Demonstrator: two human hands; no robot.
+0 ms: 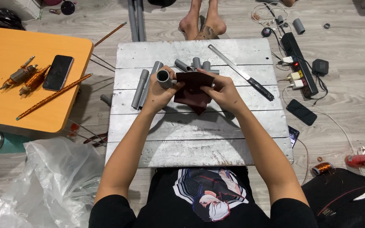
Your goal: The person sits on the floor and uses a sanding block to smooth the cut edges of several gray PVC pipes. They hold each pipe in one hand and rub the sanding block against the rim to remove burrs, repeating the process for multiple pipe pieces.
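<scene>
Gripping a short grey pipe piece (164, 78), the left hand (160, 93) is closed around it above the middle of the white plank worktop (199, 139), with the open end of the pipe turned toward the camera. The right hand (223, 93) is closed on a dark maroon sheet (193, 90), possibly sandpaper or cloth; the view does not settle which. The sheet hangs between the two hands and touches the pipe piece at its 3 o'clock side.

At 9 o'clock from the left hand, two longer grey pipes (143, 86) lie side by side on the worktop. At 12 o'clock from the hands sits a cluster of grey pipe fittings (196, 65). From 12 toward 3 o'clock a long knife with a black handle (241, 72) lies diagonally on the planks.

Beside the worktop at 9 o'clock stands an orange table (5, 97) carrying a dark phone (58, 72), two copper-wound motor armatures (26, 78) and a thin copper-coloured rod (54, 96). On the floor at 3 o'clock lie a black power strip (299, 63) with plugs in it and a second phone (301, 112). At 7 o'clock lies crumpled clear plastic sheeting (51, 185). At 12 o'clock, beyond the worktop, another person's bare feet (202, 23) rest on the floor.
</scene>
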